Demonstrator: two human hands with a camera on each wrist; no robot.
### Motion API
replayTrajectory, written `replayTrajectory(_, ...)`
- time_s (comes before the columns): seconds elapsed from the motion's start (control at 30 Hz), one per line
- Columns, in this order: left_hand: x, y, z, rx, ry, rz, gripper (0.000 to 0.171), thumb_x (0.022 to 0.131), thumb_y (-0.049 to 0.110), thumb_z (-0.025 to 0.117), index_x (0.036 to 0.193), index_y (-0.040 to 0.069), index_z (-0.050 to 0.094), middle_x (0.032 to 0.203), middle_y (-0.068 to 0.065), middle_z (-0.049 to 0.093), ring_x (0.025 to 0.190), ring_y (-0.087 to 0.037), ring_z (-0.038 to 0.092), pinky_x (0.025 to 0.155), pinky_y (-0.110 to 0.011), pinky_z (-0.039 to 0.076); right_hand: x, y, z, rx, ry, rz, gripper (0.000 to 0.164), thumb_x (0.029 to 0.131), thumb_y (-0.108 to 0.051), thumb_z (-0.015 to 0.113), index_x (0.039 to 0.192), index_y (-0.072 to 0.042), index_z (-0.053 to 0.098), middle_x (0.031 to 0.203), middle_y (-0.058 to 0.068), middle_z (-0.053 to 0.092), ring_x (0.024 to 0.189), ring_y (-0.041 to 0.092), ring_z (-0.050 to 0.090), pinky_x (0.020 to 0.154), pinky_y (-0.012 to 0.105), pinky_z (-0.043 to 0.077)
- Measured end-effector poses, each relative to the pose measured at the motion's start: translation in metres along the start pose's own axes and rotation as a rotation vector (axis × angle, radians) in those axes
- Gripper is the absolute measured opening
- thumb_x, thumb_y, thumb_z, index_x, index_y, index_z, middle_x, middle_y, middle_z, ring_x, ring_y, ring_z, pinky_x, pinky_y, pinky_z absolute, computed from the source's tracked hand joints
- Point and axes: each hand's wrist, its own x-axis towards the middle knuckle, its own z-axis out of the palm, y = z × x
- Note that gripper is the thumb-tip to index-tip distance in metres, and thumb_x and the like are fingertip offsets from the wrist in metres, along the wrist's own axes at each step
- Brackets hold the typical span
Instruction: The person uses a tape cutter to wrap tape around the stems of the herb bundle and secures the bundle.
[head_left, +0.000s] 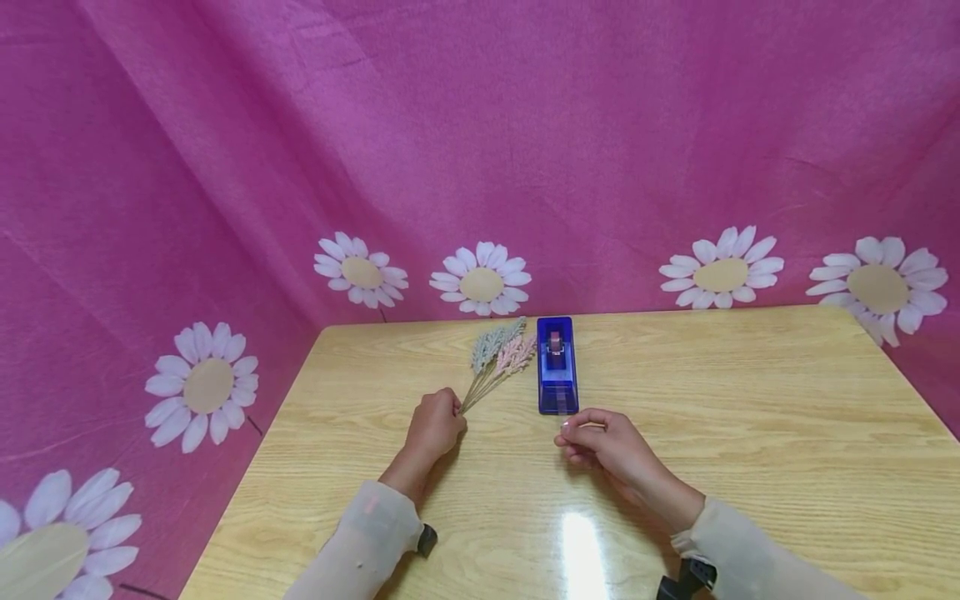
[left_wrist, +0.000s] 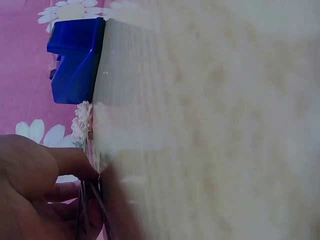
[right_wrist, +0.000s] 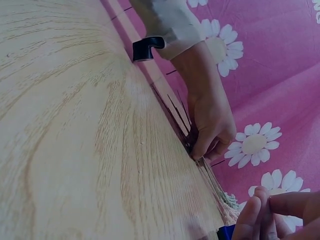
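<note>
Left hand (head_left: 435, 425) curling tight round the thin stems of the little bunch of flowers (head_left: 501, 354), pressing them down on the desk (head_left: 750, 400). Soft grey and pink tips lying flat, fanning out toward 1 o'clock from that hand. Right hand (head_left: 600, 442) pinching thumb and fingertips (right_wrist: 255, 217) together just at 6 o'clock of the blue tape holder (head_left: 557, 367); too small to tell what is sitting between them. Tape holder standing just beside the flower tips, at their 3 o'clock. Pink cloth with white daisies (head_left: 480, 167) hanging behind, at 12 o'clock.
</note>
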Motion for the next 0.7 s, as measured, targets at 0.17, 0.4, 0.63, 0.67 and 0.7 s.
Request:
replayTrajectory(0.17,0.002,-0.002,-0.004,-0.033,-0.049,-0.004,0.011,0.082,-0.005,0.065,0.084,0.005,0.059,0.075,-0.003,0.054,0.067,-0.02,0.049,0.062,-0.031,0.041,-0.001,-0.001,0.0,-0.009,0.004,0.006,0.008,0.101,0.0,0.061,0.103,0.007,0.064,0.089,0.01,0.076,0.075,0.012,0.07,0.068,0.024,0.058)
replayTrajectory(0.4,0.003,-0.002,-0.013,-0.094,-0.057,-0.001,0.009,0.099,0.004,0.063,0.095,0.0,0.07,0.076,-0.003,0.06,0.066,-0.016,0.051,0.059,-0.028,0.043,-0.002,-0.005,0.001,-0.006,0.008,0.015,0.01,0.101,-0.001,0.062,0.106,0.007,0.065,0.09,0.009,0.076,0.075,0.011,0.069,0.068,0.025,0.058)
replayTrajectory(0.63,-0.002,-0.003,-0.025,-0.157,-0.032,0.031,0.013,0.101,0.003,0.06,0.101,-0.003,0.071,0.084,-0.006,0.068,0.073,-0.015,0.054,0.066,-0.029,0.045,-0.001,-0.018,-0.001,-0.057,0.006,-0.023,0.019,0.101,-0.006,0.064,0.111,0.01,0.066,0.092,0.008,0.076,0.074,0.009,0.068,0.07,0.025,0.059)
replayTrajectory(0.67,-0.003,-0.003,-0.027,-0.179,-0.034,0.031,0.014,0.102,0.002,0.058,0.102,-0.003,0.071,0.085,-0.007,0.069,0.073,-0.015,0.054,0.065,-0.028,0.045,-0.001,-0.021,-0.001,-0.064,0.01,-0.026,0.02,0.101,-0.006,0.064,0.112,0.011,0.065,0.092,0.008,0.076,0.074,0.008,0.068,0.071,0.025,0.059)
replayTrajectory(0.7,-0.004,-0.004,-0.029,-0.2,-0.04,0.035,0.015,0.102,0.001,0.056,0.104,-0.004,0.07,0.085,-0.007,0.07,0.07,-0.014,0.054,0.063,-0.028,0.045,-0.001,-0.023,-0.002,-0.075,0.013,-0.031,0.021,0.101,-0.007,0.064,0.113,0.011,0.065,0.092,0.008,0.076,0.074,0.008,0.068,0.071,0.026,0.059)
